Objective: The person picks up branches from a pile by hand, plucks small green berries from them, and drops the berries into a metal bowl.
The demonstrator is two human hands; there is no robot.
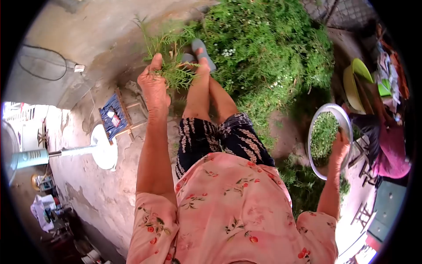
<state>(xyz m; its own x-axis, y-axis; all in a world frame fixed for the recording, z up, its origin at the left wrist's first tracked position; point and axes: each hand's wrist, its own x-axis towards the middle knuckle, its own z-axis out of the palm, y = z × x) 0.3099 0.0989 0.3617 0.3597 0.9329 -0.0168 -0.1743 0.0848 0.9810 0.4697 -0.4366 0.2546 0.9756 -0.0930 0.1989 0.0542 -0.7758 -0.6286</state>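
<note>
My left hand (154, 83) is raised, its fingers closed round a feathery green sprig (176, 75). The sprig's thin leaves spread above and to the right of the fist. My right hand (340, 147) is over the inner right side of a wide metal basin (311, 165), low on the right. Inside the basin lies a heap of small green leaf pieces (324, 136). The right fingers are small and blurred, so their grip does not show clearly. A large pile of the same feathery greenery (268, 53), dotted with small white flowers, lies beyond my feet.
More greenery (301, 182) lies beside the basin. At left are a low wooden stool (115, 116) with a dark blue seat and a standing fan with a white round base (105, 152). Another person in magenta clothing (391, 152) sits at right, near a yellow-green basin (360, 70).
</note>
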